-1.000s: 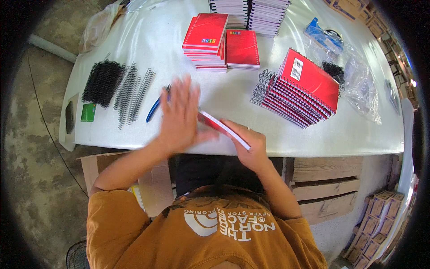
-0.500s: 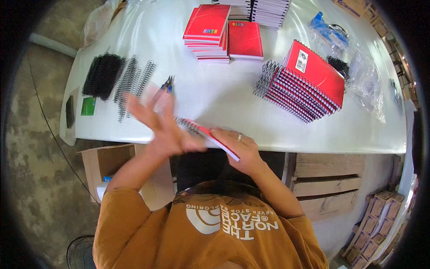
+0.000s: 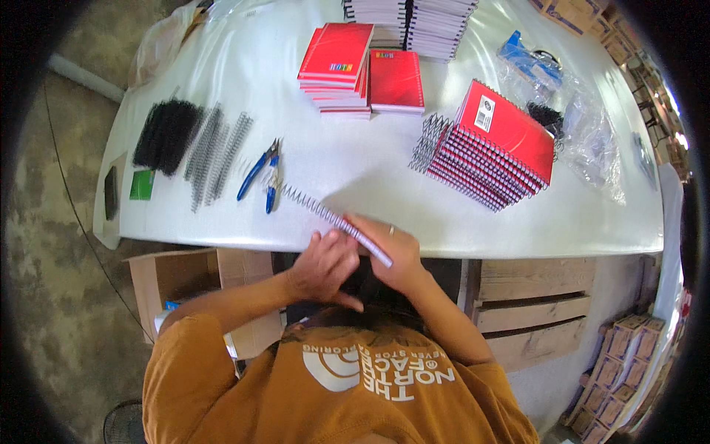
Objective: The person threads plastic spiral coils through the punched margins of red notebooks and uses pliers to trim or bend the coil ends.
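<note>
A thin red notebook [image 3: 371,248] is held on edge over the table's front rim, its bound side facing up. My right hand [image 3: 398,255], with a ring on one finger, grips it from the right. A dark spiral coil [image 3: 303,201] runs along the notebook's edge and sticks out past its far-left end. My left hand [image 3: 325,265] rests against the notebook's left side, fingers slightly bent and thumb apart. Beyond the coil's free end lie blue-handled pliers [image 3: 255,177]; a second blue-handled tool [image 3: 272,189] lies beside them.
Loose spiral coils [image 3: 168,137] and a green card [image 3: 142,185] lie at left. Stacked red notebooks [image 3: 336,55] stand at the back. Coil-bound notebooks [image 3: 506,137] are piled at right, near clear plastic wrap [image 3: 592,155]. A cardboard box [image 3: 177,277] sits below the table.
My left hand has come down and right from above the pliers, against the notebook. More coil now shows beyond the notebook's far end. The right hand keeps its grip.
</note>
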Tool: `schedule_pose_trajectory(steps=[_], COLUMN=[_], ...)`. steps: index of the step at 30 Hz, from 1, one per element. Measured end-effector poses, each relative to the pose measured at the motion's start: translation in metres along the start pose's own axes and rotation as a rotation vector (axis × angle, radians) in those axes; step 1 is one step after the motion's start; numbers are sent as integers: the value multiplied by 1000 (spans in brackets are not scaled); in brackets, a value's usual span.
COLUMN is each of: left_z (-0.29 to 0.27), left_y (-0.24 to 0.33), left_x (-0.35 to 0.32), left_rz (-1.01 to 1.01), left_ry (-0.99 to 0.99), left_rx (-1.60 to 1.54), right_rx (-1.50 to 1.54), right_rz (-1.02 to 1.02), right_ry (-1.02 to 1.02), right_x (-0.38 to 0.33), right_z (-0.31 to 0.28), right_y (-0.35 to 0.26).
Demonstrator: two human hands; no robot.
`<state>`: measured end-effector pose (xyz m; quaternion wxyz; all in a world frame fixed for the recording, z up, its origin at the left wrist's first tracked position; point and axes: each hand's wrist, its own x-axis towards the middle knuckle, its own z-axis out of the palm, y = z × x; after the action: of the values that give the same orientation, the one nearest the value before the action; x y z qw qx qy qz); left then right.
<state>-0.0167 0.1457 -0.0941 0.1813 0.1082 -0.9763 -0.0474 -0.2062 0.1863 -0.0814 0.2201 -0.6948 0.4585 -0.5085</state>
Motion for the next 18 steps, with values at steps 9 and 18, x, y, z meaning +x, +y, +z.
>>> schedule_pose_trajectory(steps=[9, 18], left_z=[-1, -7], left_y=[-1, -2], left_x=[10, 11], left_rz=[-21, -181], left_ry=[260, 138], left_rx=[-91, -86], right_rx=[96, 183], right_rz=[151, 228], right_ry=[-130, 36], right_x=[11, 13], right_z=[4, 12], right_y=[-7, -13])
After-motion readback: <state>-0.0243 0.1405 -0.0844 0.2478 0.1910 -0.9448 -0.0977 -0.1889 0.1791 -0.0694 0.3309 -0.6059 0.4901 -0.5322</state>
